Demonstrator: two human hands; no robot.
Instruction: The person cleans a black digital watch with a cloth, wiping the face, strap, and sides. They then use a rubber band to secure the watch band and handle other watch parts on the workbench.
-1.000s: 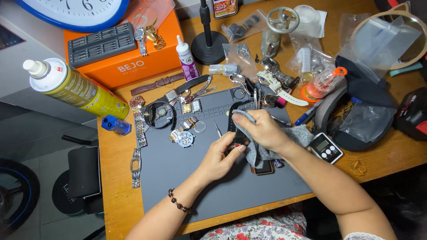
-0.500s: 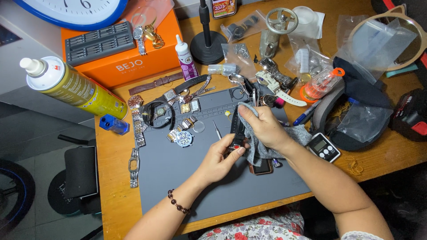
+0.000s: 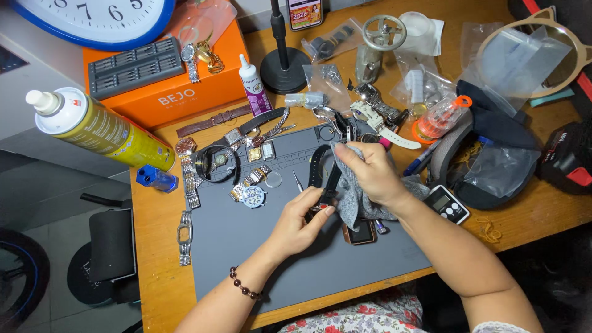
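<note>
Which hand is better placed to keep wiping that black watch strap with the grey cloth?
The right hand: it already grips the grey cloth against the black watch strap, while the left hand pinches the strap's lower end.

Grey mat lies bare near its front edge — watches crowd its far-left corner.

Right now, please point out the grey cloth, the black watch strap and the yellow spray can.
grey cloth (image 3: 356, 198): head view, on the fold hanging below the right hand.
black watch strap (image 3: 316, 166): head view, on the curved upper part.
yellow spray can (image 3: 117, 137): head view, on the middle of the body.
</note>
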